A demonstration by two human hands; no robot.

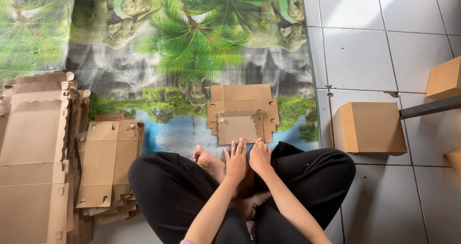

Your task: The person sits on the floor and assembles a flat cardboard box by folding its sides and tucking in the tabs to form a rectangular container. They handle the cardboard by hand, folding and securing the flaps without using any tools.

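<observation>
Your left hand (236,160) and right hand (260,156) lie open, holding nothing, fingertips at the near edge of the flat cardboard blank (242,113) on the mat (158,61). Your crossed legs hide your wrists' undersides, and the picture's edge cuts off the left cardboard stack (33,157).

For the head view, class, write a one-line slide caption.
Both hands, left hand and right hand, rest at the near edge of a flat cardboard box blank on a palm-print mat.

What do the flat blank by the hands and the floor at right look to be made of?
Flat blank: brown cardboard, matte, with die-cut flaps and slots. Floor: likely glazed ceramic tile, pale and glossy, with grout lines and light reflections.
</observation>
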